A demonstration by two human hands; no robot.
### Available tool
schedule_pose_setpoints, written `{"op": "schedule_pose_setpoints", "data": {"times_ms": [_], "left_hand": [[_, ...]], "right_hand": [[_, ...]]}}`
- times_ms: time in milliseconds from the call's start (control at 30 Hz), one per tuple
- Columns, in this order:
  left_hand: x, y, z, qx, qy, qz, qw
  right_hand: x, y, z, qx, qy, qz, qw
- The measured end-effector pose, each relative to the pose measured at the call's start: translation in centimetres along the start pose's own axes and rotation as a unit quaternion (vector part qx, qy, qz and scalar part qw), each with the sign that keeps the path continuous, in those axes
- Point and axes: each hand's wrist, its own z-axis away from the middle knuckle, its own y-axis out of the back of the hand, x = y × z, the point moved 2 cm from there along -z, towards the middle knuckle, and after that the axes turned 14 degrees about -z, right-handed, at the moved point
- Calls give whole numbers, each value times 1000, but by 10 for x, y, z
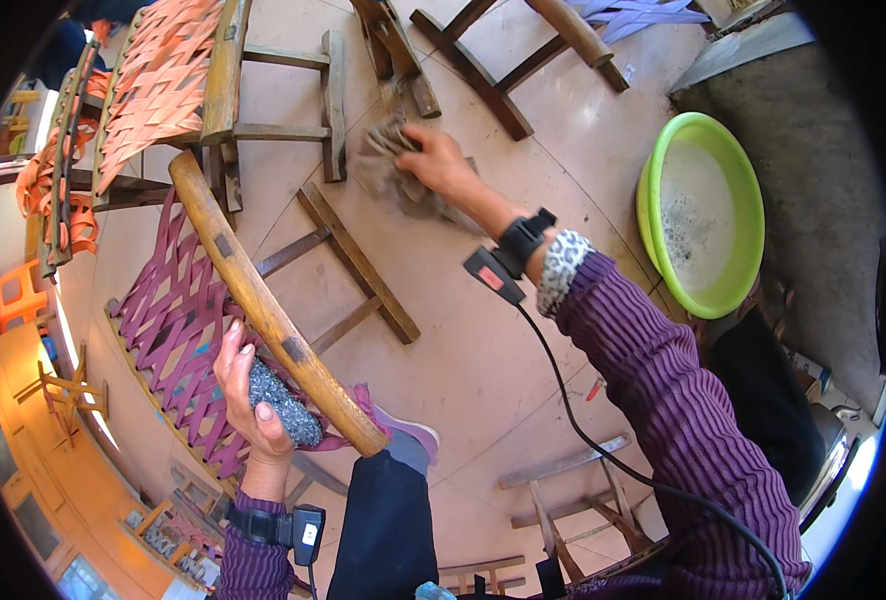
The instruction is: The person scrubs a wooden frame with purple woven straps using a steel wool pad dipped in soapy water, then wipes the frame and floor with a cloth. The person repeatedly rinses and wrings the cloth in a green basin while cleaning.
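Observation:
My left hand (252, 401) is closed around a grey steel-wool-like scrubbing pad (282, 405), beside the wooden rail of a folding stool (263, 307). The stool is tilted, its seat woven from purple straps (180, 322), and its rail's lower end is at my trouser leg. Out in front, above the floor, my right hand (432, 161) grips a crumpled grey-brown cloth (402, 169), partly blurred. The cloth is close to the legs of another wooden stool (405, 67).
A green basin (649, 217) of cloudy, sudsy water stands on the tiled floor at right. A stool with orange straps (162, 75) is at upper left. More wooden stools (570, 465) stand around. A black cable (563, 390) runs along my right arm.

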Motion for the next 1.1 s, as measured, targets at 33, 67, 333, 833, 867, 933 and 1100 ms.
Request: {"op": "schedule_pose_setpoints", "data": {"times_ms": [33,67,333,833,867,933,1100], "left_hand": [[0,0,0,2,5,2,1000],[1,0,1,2,9,-3,1000],[-3,-1,2,-1,5,-4,1000],[-1,-2,1,12,2,24,1000],[-1,-2,2,11,5,26,1000],[-2,-3,2,9,12,31,999],[-2,-3,1,12,5,35,999]], "right_hand": [[-6,-9,-8,-2,62,-5,998],[-10,-19,-16,27,136,99,985],[32,-35,-4,-78,121,378,914],[31,160,90,168,10,552,816],[33,170,92,190,4,558,808],[39,184,98,236,-41,543,805],[53,204,128,346,-183,447,805]]}}
